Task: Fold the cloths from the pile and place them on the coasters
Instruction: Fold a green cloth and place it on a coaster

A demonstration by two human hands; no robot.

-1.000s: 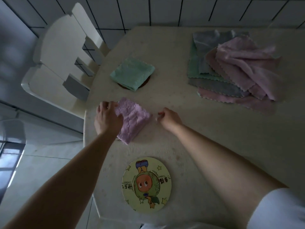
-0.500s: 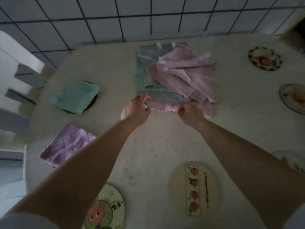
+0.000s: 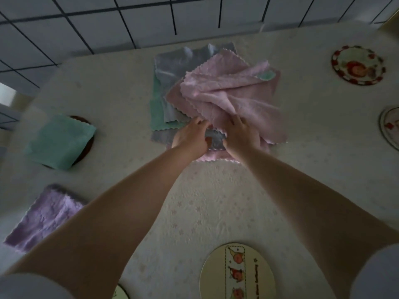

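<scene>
The pile of cloths [image 3: 172, 67] lies at the table's far middle, grey and green sheets under a crumpled pink cloth [image 3: 233, 91]. My left hand [image 3: 190, 138] and my right hand [image 3: 240, 134] are close together at the pile's near edge. Both sets of fingers dig into the pink cloth's near hem and pinch it, and the fingertips are partly hidden by folds. A folded green cloth [image 3: 60, 141] covers a dark coaster [image 3: 87, 145] at the left. A folded purple cloth [image 3: 45, 216] lies nearer, at the left edge. A bare printed coaster [image 3: 237, 272] sits at the near middle.
Two more bare coasters are on the right, one at the far right [image 3: 358, 64] and one cut by the frame edge [image 3: 390, 128]. A sliver of another coaster [image 3: 119, 294] shows at the bottom. A tiled wall [image 3: 108, 20] runs behind the table [image 3: 216, 201].
My hands left the folded purple cloth at the left, went to the pile's near edge, then moved further in onto the top pink cloth. The view swung right.
</scene>
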